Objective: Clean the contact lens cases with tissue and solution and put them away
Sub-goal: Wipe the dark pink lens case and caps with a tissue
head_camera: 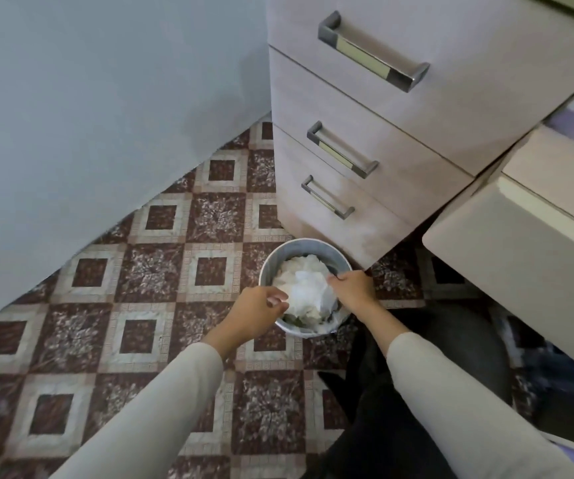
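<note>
White crumpled tissue (308, 293) fills the small round grey bin (299, 244) standing on the patterned floor tiles (147, 271), just beside the drawer unit (382, 140). We reach over it with both arms. Our right hand (353, 292) curls its fingers around the tissue's right edge, gripping it. Our left hand (259, 307) has curled fingers at the left edge, and we cannot tell whether they pinch it.

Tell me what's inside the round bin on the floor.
Crumpled white tissue fills the bin, heaped about to its rim. The left hand and right hand cover its near edges; anything beneath the tissue is hidden.
</note>
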Motion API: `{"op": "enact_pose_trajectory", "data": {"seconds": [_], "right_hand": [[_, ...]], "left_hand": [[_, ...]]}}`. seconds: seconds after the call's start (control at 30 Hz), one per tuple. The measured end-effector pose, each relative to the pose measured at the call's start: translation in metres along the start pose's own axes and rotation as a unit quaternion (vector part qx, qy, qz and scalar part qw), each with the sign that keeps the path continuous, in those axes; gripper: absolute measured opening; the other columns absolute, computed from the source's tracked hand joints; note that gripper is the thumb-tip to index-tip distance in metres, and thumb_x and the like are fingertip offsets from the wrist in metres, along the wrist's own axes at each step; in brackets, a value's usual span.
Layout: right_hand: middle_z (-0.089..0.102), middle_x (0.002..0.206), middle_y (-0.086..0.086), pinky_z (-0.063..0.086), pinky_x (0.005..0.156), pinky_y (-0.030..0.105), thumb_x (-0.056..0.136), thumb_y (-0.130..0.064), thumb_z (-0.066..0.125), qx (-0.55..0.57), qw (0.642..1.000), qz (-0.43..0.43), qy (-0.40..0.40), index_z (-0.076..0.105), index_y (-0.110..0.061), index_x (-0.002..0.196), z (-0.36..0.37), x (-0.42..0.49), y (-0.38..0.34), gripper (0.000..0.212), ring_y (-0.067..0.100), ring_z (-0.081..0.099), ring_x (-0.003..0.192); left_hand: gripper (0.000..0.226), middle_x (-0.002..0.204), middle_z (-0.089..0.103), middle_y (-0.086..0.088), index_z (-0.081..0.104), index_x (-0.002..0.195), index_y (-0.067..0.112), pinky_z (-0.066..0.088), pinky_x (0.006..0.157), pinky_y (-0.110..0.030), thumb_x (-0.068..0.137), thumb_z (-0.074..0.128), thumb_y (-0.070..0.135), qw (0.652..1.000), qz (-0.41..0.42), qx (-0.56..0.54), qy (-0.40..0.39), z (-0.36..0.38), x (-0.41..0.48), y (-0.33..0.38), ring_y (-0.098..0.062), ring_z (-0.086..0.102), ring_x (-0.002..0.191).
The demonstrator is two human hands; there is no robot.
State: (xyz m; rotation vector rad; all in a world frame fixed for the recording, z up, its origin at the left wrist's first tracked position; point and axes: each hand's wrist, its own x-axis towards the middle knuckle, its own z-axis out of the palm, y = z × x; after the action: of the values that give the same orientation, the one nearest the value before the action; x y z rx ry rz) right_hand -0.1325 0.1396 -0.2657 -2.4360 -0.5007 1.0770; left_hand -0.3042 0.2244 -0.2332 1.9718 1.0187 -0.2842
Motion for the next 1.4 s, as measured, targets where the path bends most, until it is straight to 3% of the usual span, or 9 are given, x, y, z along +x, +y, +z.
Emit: {"op": "enact_pose_trajectory", "data": {"seconds": [0.07, 0.13, 0.27, 0.4, 0.63, 0.83, 1.17, 1.3, 1.4], "right_hand": [[0.062, 0.083, 0.013, 0.045, 0.068, 0.029, 0.092, -0.032, 0.052, -0.029, 0.999, -0.023, -0.04, 0.067, -0.005, 0.08, -0.001, -0.002, -0.003, 0.033, 0.024, 0.058, 0.079], [0.061, 0.114, 0.019, 0.042, 0.09, 0.033, 0.094, -0.03, 0.049, -0.041, 0.997, -0.035, -0.053, 0.062, 0.004, 0.111, -0.002, -0.007, -0.009, 0.04, 0.03, 0.055, 0.107], [0.053, 0.131, 0.016, 0.037, 0.101, 0.033, 0.094, -0.035, 0.048, -0.057, 0.995, -0.04, -0.065, 0.052, -0.001, 0.127, -0.002, -0.009, -0.01, 0.047, 0.029, 0.047, 0.122], [0.063, 0.109, 0.007, 0.041, 0.091, 0.03, 0.091, -0.037, 0.053, -0.04, 0.995, -0.049, -0.075, 0.064, -0.011, 0.105, -0.007, -0.014, -0.008, 0.031, 0.029, 0.051, 0.119], [0.062, 0.12, 0.011, 0.043, 0.096, 0.028, 0.087, -0.028, 0.062, 0.038, 0.992, -0.105, -0.05, 0.061, -0.005, 0.119, -0.034, -0.049, -0.02, 0.04, 0.022, 0.058, 0.11], [0.064, 0.116, 0.006, 0.04, 0.078, 0.015, 0.086, -0.028, 0.063, 0.068, 0.978, -0.196, -0.011, 0.063, -0.006, 0.116, -0.081, -0.1, -0.033, 0.037, 0.015, 0.058, 0.106], [0.065, 0.116, 0.002, 0.034, 0.065, 0.005, 0.088, -0.029, 0.06, 0.072, 0.924, -0.356, 0.118, 0.064, -0.012, 0.116, -0.183, -0.202, -0.039, 0.033, 0.002, 0.052, 0.09], [0.066, 0.114, 0.001, 0.039, 0.077, 0.011, 0.087, -0.031, 0.061, 0.074, 0.909, -0.371, 0.175, 0.066, -0.014, 0.114, -0.224, -0.227, -0.028, 0.032, 0.005, 0.056, 0.091], [0.067, 0.11, 0.0, 0.039, 0.068, 0.004, 0.087, -0.029, 0.062, 0.086, 0.906, -0.36, 0.204, 0.067, -0.013, 0.111, -0.255, -0.238, -0.01, 0.03, 0.005, 0.056, 0.084]], "left_hand": [[0.028, 0.111, 0.067, -0.003, 0.063, 0.116, 0.014, 0.049, 0.086, -0.029, 0.091, 0.054, 0.026, 1.0, -0.003, -0.001, -0.004, -0.001, 0.002, 0.001, -0.017, 0.062, 0.097], [0.029, 0.111, 0.067, -0.003, 0.062, 0.117, 0.015, 0.047, 0.085, -0.027, 0.091, 0.054, 0.026, 1.0, -0.004, 0.001, -0.01, -0.001, 0.002, 0.003, -0.016, 0.061, 0.099], [0.029, 0.112, 0.066, -0.003, 0.062, 0.117, 0.015, 0.046, 0.088, -0.027, 0.091, 0.054, 0.025, 1.0, -0.001, 0.002, -0.018, -0.002, -0.004, 0.008, -0.016, 0.06, 0.101], [0.028, 0.114, 0.065, -0.004, 0.062, 0.115, 0.017, 0.046, 0.084, -0.023, 0.091, 0.054, 0.027, 1.0, 0.0, 0.011, -0.017, -0.01, -0.011, 0.015, -0.016, 0.06, 0.1], [0.027, 0.114, 0.065, -0.003, 0.064, 0.114, 0.016, 0.045, 0.086, -0.024, 0.09, 0.055, 0.025, 0.999, 0.031, 0.026, 0.023, -0.03, -0.032, 0.047, -0.015, 0.059, 0.102], [0.026, 0.11, 0.067, -0.003, 0.065, 0.112, 0.015, 0.039, 0.078, -0.016, 0.09, 0.056, 0.026, 0.989, 0.097, 0.069, 0.082, -0.055, -0.067, 0.09, -0.009, 0.058, 0.092], [0.025, 0.107, 0.067, -0.002, 0.066, 0.11, 0.011, 0.042, 0.083, -0.017, 0.089, 0.059, 0.022, 0.956, 0.225, 0.102, 0.157, -0.083, -0.116, 0.187, -0.012, 0.061, 0.089], [0.025, 0.105, 0.066, 0.0, 0.066, 0.11, 0.013, 0.037, 0.078, -0.014, 0.089, 0.058, 0.023, 0.936, 0.288, 0.114, 0.168, -0.078, -0.123, 0.24, -0.007, 0.057, 0.088], [0.025, 0.107, 0.067, -0.001, 0.066, 0.11, 0.013, 0.034, 0.076, -0.011, 0.089, 0.058, 0.023, 0.922, 0.33, 0.126, 0.157, -0.063, -0.124, 0.282, -0.006, 0.054, 0.087]]}}
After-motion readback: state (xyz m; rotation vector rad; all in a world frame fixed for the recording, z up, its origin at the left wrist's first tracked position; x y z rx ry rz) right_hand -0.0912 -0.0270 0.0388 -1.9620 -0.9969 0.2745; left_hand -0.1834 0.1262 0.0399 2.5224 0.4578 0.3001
